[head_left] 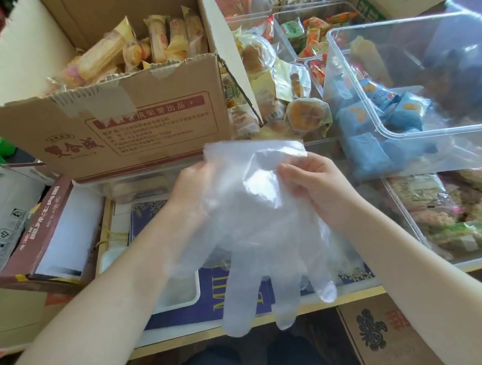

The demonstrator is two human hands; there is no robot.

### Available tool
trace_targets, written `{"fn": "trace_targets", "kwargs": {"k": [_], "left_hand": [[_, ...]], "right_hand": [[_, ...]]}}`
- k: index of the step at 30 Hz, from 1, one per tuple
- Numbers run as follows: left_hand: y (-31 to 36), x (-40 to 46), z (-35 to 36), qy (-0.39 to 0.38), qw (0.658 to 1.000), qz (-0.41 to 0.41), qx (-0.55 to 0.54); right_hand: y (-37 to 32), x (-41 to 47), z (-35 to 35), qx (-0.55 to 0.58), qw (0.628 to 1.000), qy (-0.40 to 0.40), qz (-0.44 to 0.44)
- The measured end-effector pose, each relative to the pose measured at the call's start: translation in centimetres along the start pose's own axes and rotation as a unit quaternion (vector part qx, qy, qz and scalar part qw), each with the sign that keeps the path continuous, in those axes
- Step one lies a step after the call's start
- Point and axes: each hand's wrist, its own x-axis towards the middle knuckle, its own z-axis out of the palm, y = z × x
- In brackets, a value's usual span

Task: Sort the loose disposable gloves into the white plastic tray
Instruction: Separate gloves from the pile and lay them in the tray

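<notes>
glove (pixel 266 237) at frame centre | pinched at cuff by left hand (pixel 190 186), right hand (pixel 309 181) | not yet in white tray (pixel 195 295), lower left

1. My left hand (pixel 190 186) shows only dimly; its fingers sit behind the clear glove (pixel 261 218).
2. Below my fingers, the glove and my left forearm cover most of the white tray (pixel 182 296).
3. Print on the cardboard box (pixel 133 124) beyond my fingertips is too blurred to read.
</notes>
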Motion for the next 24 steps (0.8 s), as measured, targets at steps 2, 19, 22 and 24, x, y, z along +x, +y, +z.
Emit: {"fn": "trace_targets", "kwargs": {"k": [2,19,22,24], "left_hand": [[0.2,-0.5,0.4,0.000,1.000,0.007,-0.011],[-0.4,-4.0,1.0,-0.015,0.996,0.086,-0.030],[-1.2,-3.7,0.3,-0.073,0.989,0.125,0.022],[-1.4,-3.6,-0.5,-0.133,0.987,0.091,0.017]], "right_hand": [[0.6,0.3,0.2,0.006,0.998,0.069,0.007],[0.5,-0.5,-0.4,0.022,0.999,0.035,0.003],[0.6,-0.4,-0.7,-0.001,0.997,0.078,-0.004],[0.7,-0.4,-1.2,-0.006,0.995,0.097,-0.016]]}}
